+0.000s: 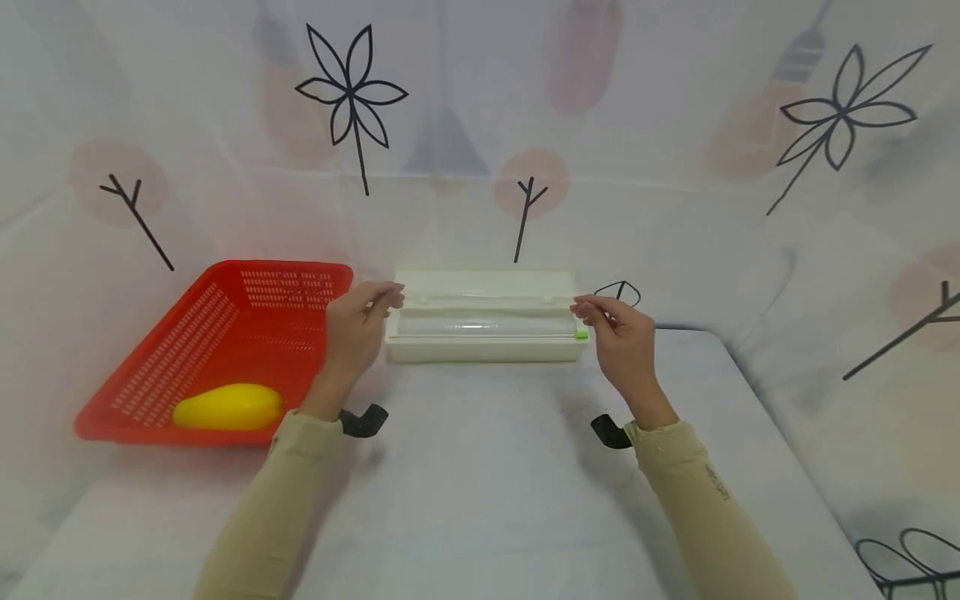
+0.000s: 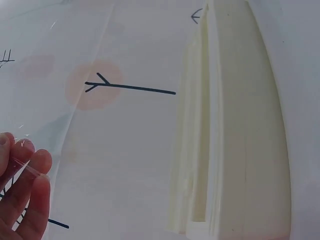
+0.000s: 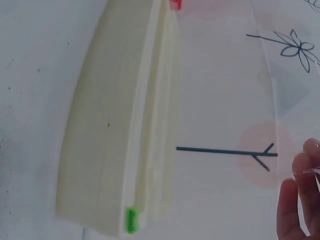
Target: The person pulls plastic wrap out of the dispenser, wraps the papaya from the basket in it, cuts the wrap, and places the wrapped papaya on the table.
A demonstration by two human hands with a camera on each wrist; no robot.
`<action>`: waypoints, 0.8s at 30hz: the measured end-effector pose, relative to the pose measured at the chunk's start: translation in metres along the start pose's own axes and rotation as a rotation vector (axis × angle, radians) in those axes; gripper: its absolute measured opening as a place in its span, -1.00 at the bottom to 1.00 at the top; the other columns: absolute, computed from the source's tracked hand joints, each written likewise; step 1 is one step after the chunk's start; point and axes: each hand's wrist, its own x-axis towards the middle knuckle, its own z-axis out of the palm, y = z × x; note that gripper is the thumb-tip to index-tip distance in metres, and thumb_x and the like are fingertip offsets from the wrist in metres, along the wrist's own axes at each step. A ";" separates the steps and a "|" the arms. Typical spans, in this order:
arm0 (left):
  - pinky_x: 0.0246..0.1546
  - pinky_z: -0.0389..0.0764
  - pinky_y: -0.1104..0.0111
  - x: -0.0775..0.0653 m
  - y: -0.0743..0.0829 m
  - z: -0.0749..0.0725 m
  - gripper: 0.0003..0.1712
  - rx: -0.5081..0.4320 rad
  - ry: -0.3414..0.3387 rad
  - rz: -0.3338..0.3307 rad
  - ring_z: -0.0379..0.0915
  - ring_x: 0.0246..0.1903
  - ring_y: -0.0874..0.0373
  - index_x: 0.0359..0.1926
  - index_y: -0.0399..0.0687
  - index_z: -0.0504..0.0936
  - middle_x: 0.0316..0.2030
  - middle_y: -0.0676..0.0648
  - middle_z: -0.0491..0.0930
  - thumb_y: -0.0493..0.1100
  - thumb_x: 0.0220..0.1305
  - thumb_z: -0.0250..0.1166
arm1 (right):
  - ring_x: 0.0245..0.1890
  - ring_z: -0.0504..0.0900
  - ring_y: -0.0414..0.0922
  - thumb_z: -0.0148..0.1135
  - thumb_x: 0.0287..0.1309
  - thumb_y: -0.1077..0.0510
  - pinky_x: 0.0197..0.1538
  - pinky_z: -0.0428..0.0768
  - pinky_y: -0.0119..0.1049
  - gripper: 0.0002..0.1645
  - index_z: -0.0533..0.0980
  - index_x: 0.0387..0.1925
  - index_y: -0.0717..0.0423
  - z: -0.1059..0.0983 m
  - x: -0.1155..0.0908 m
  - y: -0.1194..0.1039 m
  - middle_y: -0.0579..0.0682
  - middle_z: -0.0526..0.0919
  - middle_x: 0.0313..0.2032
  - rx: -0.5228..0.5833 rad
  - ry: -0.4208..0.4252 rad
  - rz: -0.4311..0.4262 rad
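Observation:
A cream cling film dispenser (image 1: 487, 350) stands at the back of the table with its lid (image 1: 483, 277) raised. Inside it lies a shiny roll of clear film (image 1: 487, 325). My left hand (image 1: 358, 323) is at the dispenser's left end and pinches a corner of the clear cling film (image 2: 31, 169), seen in the left wrist view. At the right end, my right hand (image 1: 628, 343) pinches the other side of the film (image 3: 310, 171). Between the two hands the film is stretched and hard to see. A green cutter tab (image 1: 582, 334) sits at the dispenser's right front corner.
To the left is a red plastic basket (image 1: 150, 354) with a yellow papaya-shaped fruit (image 1: 228, 407) in it. A white cloth covers the table (image 1: 480, 475). Behind hangs a patterned curtain (image 1: 465, 100) with line-drawn flowers, close to the dispenser's back.

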 end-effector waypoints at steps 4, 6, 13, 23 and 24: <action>-0.21 0.56 0.61 0.001 0.001 -0.004 -0.86 -0.020 0.034 0.054 0.68 -0.33 0.03 -0.15 -0.28 0.74 -0.32 -0.16 0.74 -0.37 0.30 0.31 | -0.26 0.66 -0.26 0.26 0.28 0.30 -0.17 0.50 -0.57 -0.83 0.69 -0.15 0.26 -0.002 0.001 -0.007 0.07 0.77 -0.29 0.013 0.010 -0.024; -0.19 0.56 0.60 0.003 0.002 -0.006 -0.86 -0.018 0.042 0.074 0.68 -0.33 0.02 -0.15 -0.27 0.75 -0.33 -0.16 0.74 -0.36 0.32 0.30 | -0.25 0.64 -0.29 0.25 0.28 0.31 -0.17 0.49 -0.55 -0.84 0.68 -0.15 0.26 -0.003 0.001 -0.010 0.08 0.76 -0.28 0.038 0.018 -0.016; -0.06 0.59 0.47 0.002 0.008 -0.010 -0.85 -0.061 0.047 0.029 0.69 -0.24 0.06 -0.14 -0.23 0.74 -0.30 -0.12 0.74 -0.30 0.36 0.28 | -0.34 0.61 -0.25 0.20 0.31 0.35 -0.20 0.60 -0.49 -0.83 0.65 -0.14 0.35 -0.001 0.001 -0.016 0.20 0.72 -0.31 0.172 0.045 0.031; -0.21 0.65 0.45 0.005 0.020 -0.016 -0.82 -0.164 0.044 -0.077 0.66 -0.29 0.14 -0.09 -0.21 0.73 -0.28 -0.09 0.73 -0.26 0.38 0.27 | -0.42 0.58 -0.12 0.14 0.30 0.48 -0.28 0.65 -0.44 -0.85 0.61 -0.18 0.49 -0.006 0.007 -0.031 0.34 0.64 -0.39 0.236 0.059 -0.021; -0.20 0.65 0.46 0.005 0.021 -0.016 -0.82 -0.164 0.040 -0.073 0.66 -0.30 0.15 -0.08 -0.21 0.73 -0.28 -0.08 0.73 -0.27 0.38 0.27 | -0.42 0.58 -0.10 0.13 0.29 0.49 -0.29 0.65 -0.43 -0.85 0.61 -0.18 0.49 -0.007 0.008 -0.032 0.34 0.63 -0.40 0.240 0.058 -0.027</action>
